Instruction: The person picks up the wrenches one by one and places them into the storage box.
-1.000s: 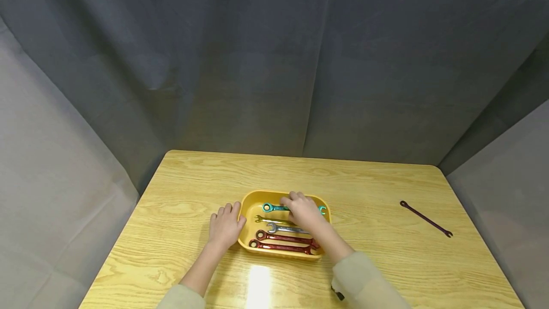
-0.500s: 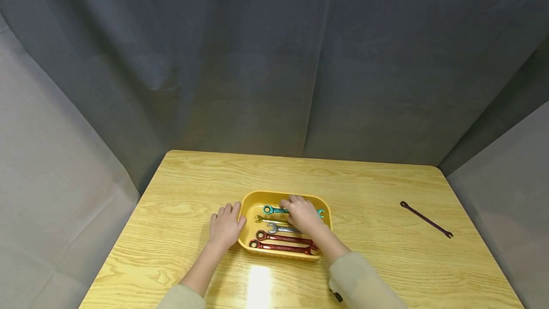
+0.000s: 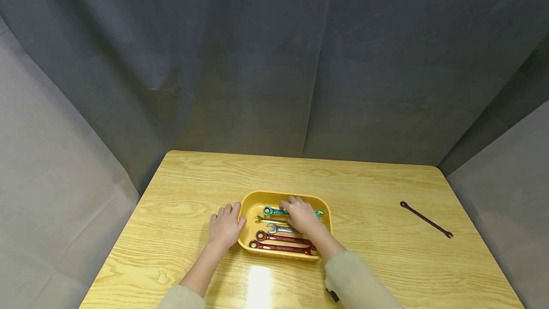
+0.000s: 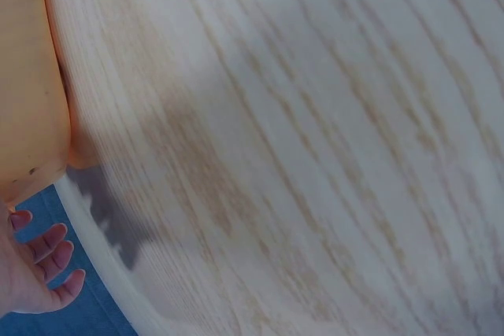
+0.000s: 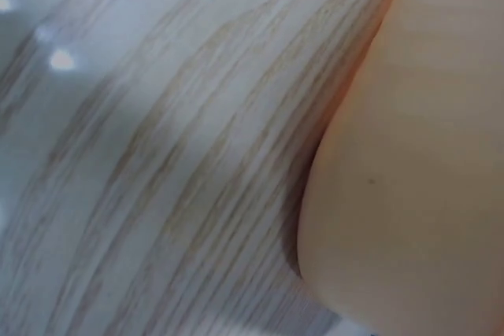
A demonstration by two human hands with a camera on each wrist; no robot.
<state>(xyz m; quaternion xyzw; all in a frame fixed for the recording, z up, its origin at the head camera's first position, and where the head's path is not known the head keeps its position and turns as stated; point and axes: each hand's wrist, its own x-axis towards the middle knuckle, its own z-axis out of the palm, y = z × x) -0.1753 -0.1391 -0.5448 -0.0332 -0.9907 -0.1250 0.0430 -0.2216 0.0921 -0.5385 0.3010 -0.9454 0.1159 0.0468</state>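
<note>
In the head view a yellow tray (image 3: 285, 258) sits on the wooden table, with several combination wrenches laid side by side in it. The right hand (image 3: 300, 213) reaches into the tray and holds the teal wrench (image 3: 274, 211) by its middle, its two ends showing past the fingers. Nearer me lie a gold wrench (image 3: 268, 220), a silver wrench (image 3: 279, 228) and two red wrenches (image 3: 283, 238), partly covered by the right hand and forearm. At the tray's left end the left hand (image 3: 225, 225) rests against the rim; the left wrist view shows its fingers (image 4: 57, 259) loosely bent beside the tray.
A dark purple wrench (image 3: 426, 219) lies alone toward the right side of the table (image 3: 373, 185). Dark grey cloth (image 3: 266, 61) hangs behind the table. The right wrist view shows the tray's outer wall (image 5: 409, 179), with no hand visible.
The right hand and forearm have shifted slightly left, and the teal wrench's right end has moved slightly left and nearer me. The left hand and tray look still.
</note>
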